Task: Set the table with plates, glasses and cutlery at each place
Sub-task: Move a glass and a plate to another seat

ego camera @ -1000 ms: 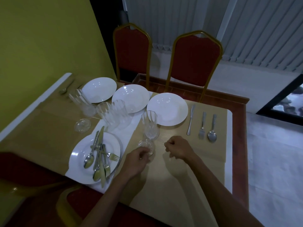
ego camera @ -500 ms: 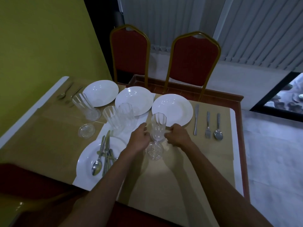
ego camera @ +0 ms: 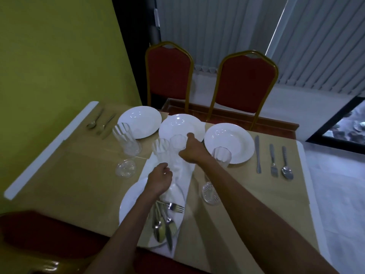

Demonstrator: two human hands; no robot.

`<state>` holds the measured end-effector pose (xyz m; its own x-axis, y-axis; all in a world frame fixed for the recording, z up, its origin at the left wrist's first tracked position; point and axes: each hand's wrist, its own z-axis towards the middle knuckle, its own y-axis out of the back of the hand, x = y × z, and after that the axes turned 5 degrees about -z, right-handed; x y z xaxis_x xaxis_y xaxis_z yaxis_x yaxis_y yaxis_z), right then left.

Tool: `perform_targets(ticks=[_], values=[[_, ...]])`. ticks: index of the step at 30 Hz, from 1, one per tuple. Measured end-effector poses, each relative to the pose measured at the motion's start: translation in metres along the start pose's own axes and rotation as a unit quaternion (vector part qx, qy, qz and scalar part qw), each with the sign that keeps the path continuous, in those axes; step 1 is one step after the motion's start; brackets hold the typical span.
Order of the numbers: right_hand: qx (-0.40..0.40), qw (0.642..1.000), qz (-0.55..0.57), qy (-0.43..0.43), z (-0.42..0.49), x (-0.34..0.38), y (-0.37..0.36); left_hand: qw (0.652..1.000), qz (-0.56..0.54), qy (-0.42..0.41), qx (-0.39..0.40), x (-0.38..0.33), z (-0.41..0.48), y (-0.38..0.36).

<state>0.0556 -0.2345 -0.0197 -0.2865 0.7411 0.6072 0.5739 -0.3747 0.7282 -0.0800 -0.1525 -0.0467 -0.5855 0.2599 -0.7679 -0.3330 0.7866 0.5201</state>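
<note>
wooden table laid with tan paper mats

the red-brown wooden table (ego camera: 276, 125) carries tan paper mats (ego camera: 79, 175); on them lie 3 round white plates (ego camera: 229, 143) along the far edge, a nearer white plate (ego camera: 130, 200) holding loose cutlery, 4 clear ribbed glasses (ego camera: 124, 139), and a steel knife (ego camera: 257, 155), fork (ego camera: 273, 161) and spoon (ego camera: 286, 165) side by side at the right.

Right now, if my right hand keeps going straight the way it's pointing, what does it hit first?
Probably the middle white plate: the right hand points away from you with its fingertips already at that plate's near rim, beside a clear glass. Depth is uncertain.
</note>
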Motion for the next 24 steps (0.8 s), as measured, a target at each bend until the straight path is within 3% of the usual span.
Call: perform_targets(ticks=[4, 9, 14, 19, 24], values=[[0.014, 1.000, -0.024, 0.012, 0.035, 0.009, -0.011, 0.999, 0.007, -0.024, 0.027, 0.008, 0.007, 0.016], [-0.023, 0.998, -0.056, 0.012, 0.034, 0.012, -0.017, 0.996, 0.022, -0.036, 0.076, 0.022, 0.016, 0.030], [-0.126, 0.991, -0.039, -0.002, -0.036, 0.014, 0.007, 0.995, 0.008, -0.042, 0.093, 0.021, 0.015, 0.029], [-0.187, 0.981, -0.004, -0.057, -0.122, -0.005, 0.018, 0.982, -0.045, -0.087, 0.164, 0.012, -0.007, -0.010], [-0.226, 0.967, 0.004, -0.115, -0.143, -0.036, 0.007, 0.972, -0.020, -0.113, 0.207, -0.001, -0.025, -0.043]])
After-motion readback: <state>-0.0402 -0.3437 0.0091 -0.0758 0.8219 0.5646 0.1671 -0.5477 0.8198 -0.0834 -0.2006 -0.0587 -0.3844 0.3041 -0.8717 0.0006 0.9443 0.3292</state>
